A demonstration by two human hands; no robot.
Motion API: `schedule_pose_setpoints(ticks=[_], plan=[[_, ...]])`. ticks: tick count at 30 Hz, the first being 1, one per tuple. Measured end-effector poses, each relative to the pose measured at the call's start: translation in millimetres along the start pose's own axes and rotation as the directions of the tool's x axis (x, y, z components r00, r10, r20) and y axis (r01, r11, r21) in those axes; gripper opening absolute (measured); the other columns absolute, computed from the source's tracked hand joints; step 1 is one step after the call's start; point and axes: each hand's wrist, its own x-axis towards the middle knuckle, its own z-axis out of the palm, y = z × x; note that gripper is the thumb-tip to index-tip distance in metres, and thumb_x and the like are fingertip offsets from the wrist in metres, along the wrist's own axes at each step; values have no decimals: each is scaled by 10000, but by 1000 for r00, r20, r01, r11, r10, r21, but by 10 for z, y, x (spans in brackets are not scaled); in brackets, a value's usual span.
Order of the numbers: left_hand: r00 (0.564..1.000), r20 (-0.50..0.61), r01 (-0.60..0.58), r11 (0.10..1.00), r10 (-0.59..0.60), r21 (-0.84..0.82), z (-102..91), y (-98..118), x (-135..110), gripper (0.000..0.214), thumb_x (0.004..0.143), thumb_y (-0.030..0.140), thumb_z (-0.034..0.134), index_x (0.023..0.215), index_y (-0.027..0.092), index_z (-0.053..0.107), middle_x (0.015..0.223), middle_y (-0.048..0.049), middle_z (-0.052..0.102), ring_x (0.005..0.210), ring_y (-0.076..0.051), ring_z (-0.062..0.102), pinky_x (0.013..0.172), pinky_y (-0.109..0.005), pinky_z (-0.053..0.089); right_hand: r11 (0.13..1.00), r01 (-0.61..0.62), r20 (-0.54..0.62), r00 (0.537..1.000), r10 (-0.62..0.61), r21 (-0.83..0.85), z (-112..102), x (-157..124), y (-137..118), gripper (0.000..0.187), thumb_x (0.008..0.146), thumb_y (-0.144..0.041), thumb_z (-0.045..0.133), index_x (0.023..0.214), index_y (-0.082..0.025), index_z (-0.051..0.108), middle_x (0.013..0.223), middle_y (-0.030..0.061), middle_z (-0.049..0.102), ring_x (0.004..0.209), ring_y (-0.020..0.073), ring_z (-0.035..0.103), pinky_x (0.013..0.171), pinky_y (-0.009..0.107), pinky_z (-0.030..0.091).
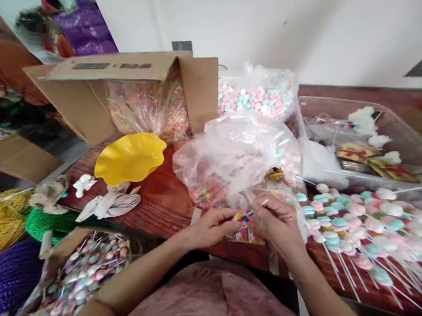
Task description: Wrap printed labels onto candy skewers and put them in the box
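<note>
Near the table's front edge, my left hand (213, 228) pinches a small, colourful printed wrapper (242, 217) between thumb and fingers. Close beside it, my right hand (279, 220) has its fingers closed, and a short white stick end (264, 202) shows at them. Whether the stick joins the wrapper is hidden by the fingers. Below the hands lies a flat printed packet (248, 235). Just behind them rests a large clear plastic bag (237, 151) with colourful sweets in it. Marshmallow sticks (357, 217) in pink, white and blue are piled to the right.
A yellow wavy bowl (130, 158) stands left, before a cardboard box (101, 75) of bagged sweets. Behind is a bag of pastel sweets (257, 94). A clear plastic bin (378, 114) stands back right. Lower left, a box of wrapped lollipops (84, 276) sits by bead strands (7, 276).
</note>
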Motion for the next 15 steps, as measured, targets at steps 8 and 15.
schedule_pose_setpoints(ticks=[8, 15], plan=[[948, -277, 110, 980, -153, -165, 196, -182, 37, 551, 735, 689, 656, 695, 144, 585, 586, 25, 515, 511, -71, 386, 504, -211, 277, 987, 128, 52, 991, -124, -95, 139, -26, 116, 348, 864, -415, 659, 595, -198, 614, 643, -1, 534, 611, 122, 463, 595, 265, 387], [917, -388, 15, 978, -97, -208, 135, -134, 94, 524, 751, 652, 671, 690, 140, 576, 572, 32, 498, 516, -71, 391, 527, -218, 305, 999, 29, -61, 998, -30, -14, 108, -237, 267, 307, 792, -418, 737, 1038, -234, 710, 836, 19, 642, 663, 131, 536, 592, 263, 463]])
